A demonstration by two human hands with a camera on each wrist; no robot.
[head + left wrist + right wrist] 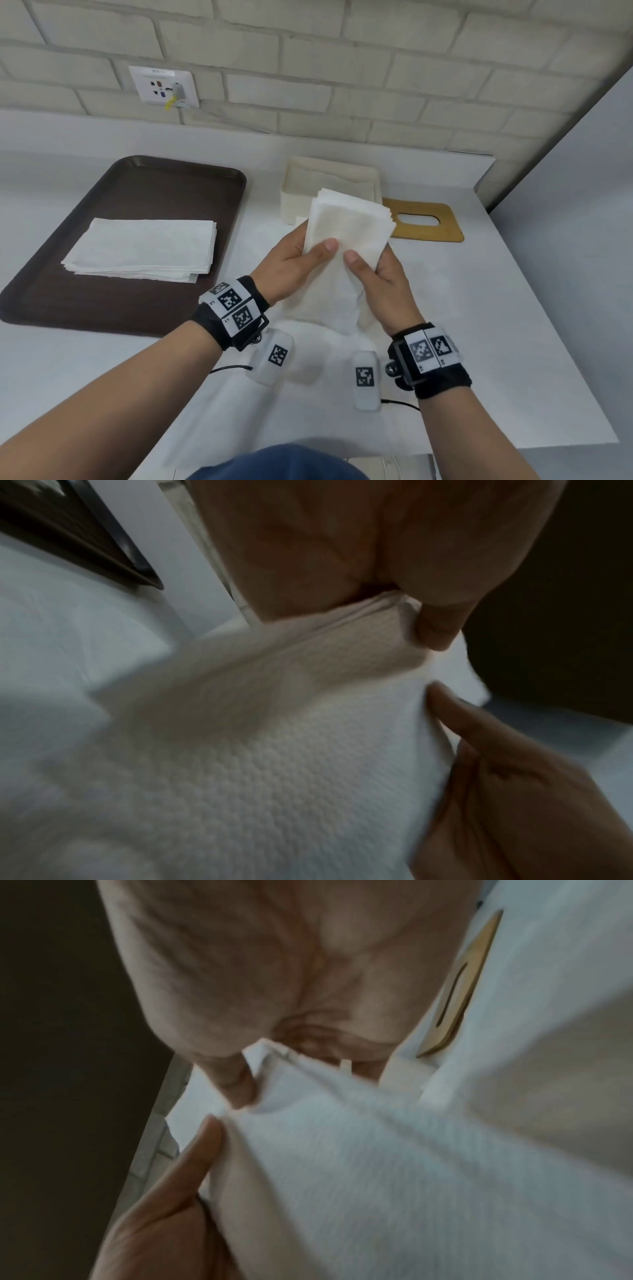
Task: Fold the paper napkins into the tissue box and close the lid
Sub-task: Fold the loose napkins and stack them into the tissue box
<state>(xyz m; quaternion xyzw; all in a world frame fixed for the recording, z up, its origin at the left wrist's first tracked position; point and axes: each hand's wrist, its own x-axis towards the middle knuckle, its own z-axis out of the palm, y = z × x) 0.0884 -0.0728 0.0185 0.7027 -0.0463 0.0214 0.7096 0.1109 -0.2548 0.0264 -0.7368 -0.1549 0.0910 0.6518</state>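
Left hand (291,263) and right hand (380,274) both pinch folded napkin bundle (346,236), thumbs on top, likely squaring it for loading | spare napkin stack (144,250) on tray (191,178), left | open tissue box (329,181) just beyond | lid (442,226) off, far right on counter (513,308)

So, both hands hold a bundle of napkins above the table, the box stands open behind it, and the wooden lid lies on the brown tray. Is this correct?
Not quite. In the head view the wooden lid lies on the white table right of the box, not on the brown tray. Both hands, left hand and right hand, hold the bundle of napkins.
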